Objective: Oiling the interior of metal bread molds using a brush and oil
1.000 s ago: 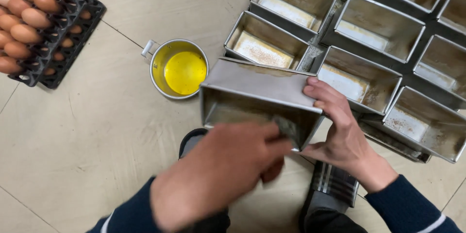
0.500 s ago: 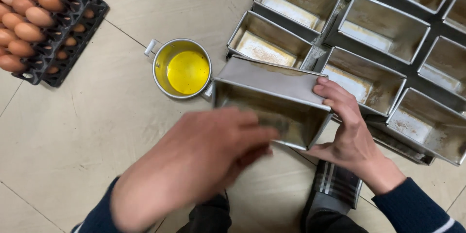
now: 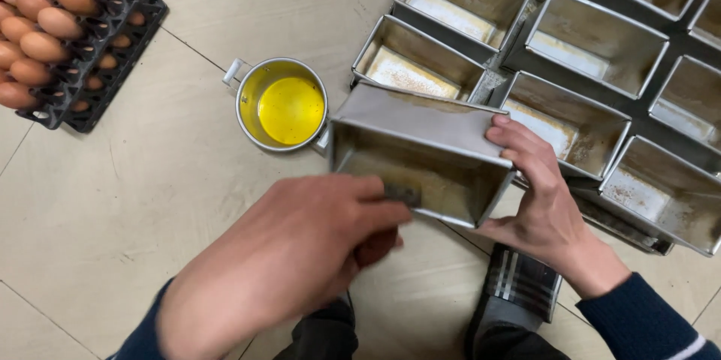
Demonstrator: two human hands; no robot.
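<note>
My right hand (image 3: 542, 196) grips the right end of a rectangular metal loaf tin (image 3: 432, 142), tilted so its opening faces me. My left hand (image 3: 300, 251) reaches into the tin's open mouth, fingers pinched on a small dark brush-like thing (image 3: 403, 194) pressed against the inner wall; most of it is hidden by my fingers. A small metal pot of yellow oil (image 3: 284, 106) stands on the floor just left of the tin.
Several empty metal loaf tins (image 3: 593, 37) lie in rows on the floor at the upper right. A black tray of brown eggs (image 3: 52, 22) sits at the upper left. My plaid slipper (image 3: 522, 285) and dark trousers show at the bottom, on the tiled floor (image 3: 113, 202).
My left hand has shifted left and forward into the tin's mouth. The tin has turned slightly with my right hand still on it.
</note>
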